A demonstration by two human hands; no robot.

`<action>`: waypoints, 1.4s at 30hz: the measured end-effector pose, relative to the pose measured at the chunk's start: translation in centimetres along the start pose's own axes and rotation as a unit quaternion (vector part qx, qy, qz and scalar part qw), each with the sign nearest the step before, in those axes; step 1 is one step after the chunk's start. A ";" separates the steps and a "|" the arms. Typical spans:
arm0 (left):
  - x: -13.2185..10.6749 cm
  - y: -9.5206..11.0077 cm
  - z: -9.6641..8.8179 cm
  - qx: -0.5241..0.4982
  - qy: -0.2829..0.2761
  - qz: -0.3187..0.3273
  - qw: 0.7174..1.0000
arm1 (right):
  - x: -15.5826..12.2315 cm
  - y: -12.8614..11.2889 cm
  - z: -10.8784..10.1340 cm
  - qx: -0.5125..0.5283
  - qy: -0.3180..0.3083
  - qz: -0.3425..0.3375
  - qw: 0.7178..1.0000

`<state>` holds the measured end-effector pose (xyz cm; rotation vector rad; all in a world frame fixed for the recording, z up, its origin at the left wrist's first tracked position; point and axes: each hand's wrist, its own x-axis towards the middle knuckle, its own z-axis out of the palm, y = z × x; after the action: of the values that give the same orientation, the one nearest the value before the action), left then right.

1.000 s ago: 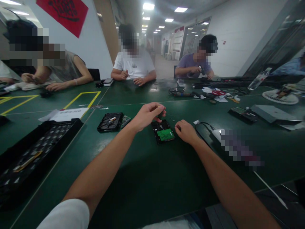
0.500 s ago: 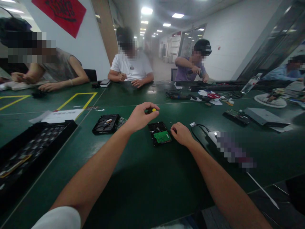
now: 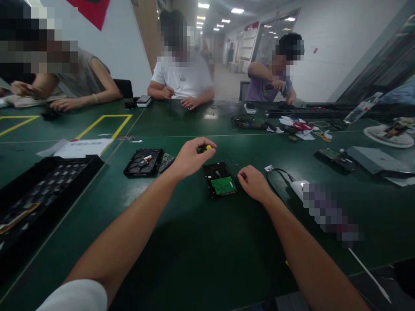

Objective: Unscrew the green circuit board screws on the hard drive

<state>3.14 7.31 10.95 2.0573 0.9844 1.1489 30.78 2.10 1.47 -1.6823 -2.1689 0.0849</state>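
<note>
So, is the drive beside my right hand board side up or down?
Board side up: the green circuit board shows on the top face of the black drive.

L arm has a short white sleeve, plain where it shows, smooth rounded hem nr elbow; forearm bare to wrist. R forearm also bare. L hand & R hand both bare, w/ bare wrists.
</note>
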 end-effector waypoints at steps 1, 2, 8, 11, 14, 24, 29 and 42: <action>0.0 -0.2 0.0 0.001 0.000 -0.003 1.000 | 0.0 0.0 -0.1 0.003 0.000 0.001 1.000; 0.0 -0.3 0.1 0.002 0.002 -0.007 1.000 | -0.1 0.0 -0.2 0.006 0.000 0.003 1.000; 0.0 0.0 -0.3 0.003 0.012 -0.027 1.000 | -0.3 -0.1 -0.6 0.040 0.011 0.020 0.999; -0.1 0.4 -0.6 -0.002 0.020 -0.035 0.999 | -0.2 -0.2 -0.5 0.059 0.004 0.020 0.998; 0.0 0.5 -1.0 -0.001 0.030 -0.038 0.999 | -0.1 -0.4 -0.3 0.081 0.003 0.025 0.996; 0.2 0.5 -1.9 -0.011 0.040 -0.040 0.998 | 0.1 -1.1 -0.7 0.089 0.032 0.041 0.995; 0.1 1.1 -1.9 -0.015 0.036 -0.017 0.999 | 0.3 -1.8 -1.4 0.077 0.044 0.036 0.995; -0.4 2.5 -1.0 -0.020 0.019 0.010 1.000 | -0.7 -5.1 -0.7 0.148 0.046 -0.066 0.986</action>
<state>2.93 5.68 13.10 2.0254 0.9520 1.2126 26.45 -0.15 3.36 -1.3500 -2.0741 0.2715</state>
